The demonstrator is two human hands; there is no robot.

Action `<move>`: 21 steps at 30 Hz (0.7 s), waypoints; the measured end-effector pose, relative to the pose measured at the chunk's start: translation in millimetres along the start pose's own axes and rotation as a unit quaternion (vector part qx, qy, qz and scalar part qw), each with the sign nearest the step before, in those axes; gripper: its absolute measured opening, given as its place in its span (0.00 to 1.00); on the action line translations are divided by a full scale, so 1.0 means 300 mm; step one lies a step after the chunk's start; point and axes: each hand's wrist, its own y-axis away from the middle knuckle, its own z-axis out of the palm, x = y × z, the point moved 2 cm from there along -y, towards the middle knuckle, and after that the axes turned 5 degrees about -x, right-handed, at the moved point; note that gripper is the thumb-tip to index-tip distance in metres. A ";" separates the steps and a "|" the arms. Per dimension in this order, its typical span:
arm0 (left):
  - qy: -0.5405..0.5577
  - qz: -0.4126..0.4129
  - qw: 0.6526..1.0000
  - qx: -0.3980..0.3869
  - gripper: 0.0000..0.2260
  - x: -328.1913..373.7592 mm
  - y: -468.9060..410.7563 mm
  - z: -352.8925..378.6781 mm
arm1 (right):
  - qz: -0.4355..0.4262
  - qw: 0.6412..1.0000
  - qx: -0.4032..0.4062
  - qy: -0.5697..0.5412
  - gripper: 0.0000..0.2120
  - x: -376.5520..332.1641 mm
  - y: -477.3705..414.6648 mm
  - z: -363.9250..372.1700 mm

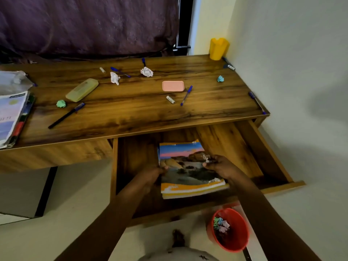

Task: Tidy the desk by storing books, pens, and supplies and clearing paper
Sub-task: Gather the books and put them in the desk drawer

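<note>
Roughly midway, I judge: the left hand (pixel 154 175) and right hand (pixel 219 166) each have their grip clamped on a side edge of a stack of books (pixel 188 170) held low in the open drawer (pixel 235 140), and the red bin (pixel 235 240) near right already holds crumpled paper. On the desk (pixel 141 110) a second book pile (pixel 11 117) at the left, pens (pixel 186 95), paper balls (pixel 146 71) and a pencil case (pixel 82 89) remain.

No lettering was legible. The top book (pixel 11 113) of the pile at the left edge of the table (pixel 131 112) bore a small dark label (pixel 17 95) with pale print and a row of larger characters, both too blurred to read. Markings on the battery (pixel 170 99) were likewise unreadable.
</note>
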 end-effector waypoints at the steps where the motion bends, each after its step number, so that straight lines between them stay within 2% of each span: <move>1: -0.019 0.007 1.000 0.013 0.10 0.012 -0.059 0.023 | -0.012 1.000 0.008 0.003 0.18 -0.002 -0.044 -0.021; 4: -0.097 0.003 0.994 0.042 0.14 0.031 -0.195 0.089 | -0.005 0.999 0.036 0.036 0.20 0.006 -0.143 -0.080; 7: -0.222 0.003 0.973 0.054 0.15 0.023 -0.244 0.134 | 0.022 0.985 0.041 0.165 0.25 0.047 -0.198 -0.100; 9: -0.292 0.033 0.954 0.066 0.12 0.012 -0.248 0.156 | 0.056 0.947 0.066 0.310 0.26 0.087 -0.221 -0.095; 12: -0.346 0.051 0.932 0.093 0.09 0.011 -0.240 0.164 | 0.070 0.907 0.110 0.400 0.23 0.083 -0.259 -0.047; 14: -0.370 0.063 0.921 0.106 0.11 0.044 -0.212 0.131 | 0.039 0.894 0.112 0.432 0.22 0.007 -0.266 0.022; 17: -0.361 0.090 0.920 0.126 0.13 0.103 -0.153 0.024 | -0.030 0.886 0.147 0.439 0.30 -0.150 -0.217 0.133; 19: -0.307 0.106 0.932 0.160 0.15 0.145 -0.101 -0.103 | -0.106 0.891 0.123 0.424 0.29 -0.271 -0.202 0.226; 21: -0.248 0.128 0.933 0.228 0.15 0.186 -0.032 -0.259 | -0.181 0.889 0.084 0.413 0.26 -0.381 -0.214 0.337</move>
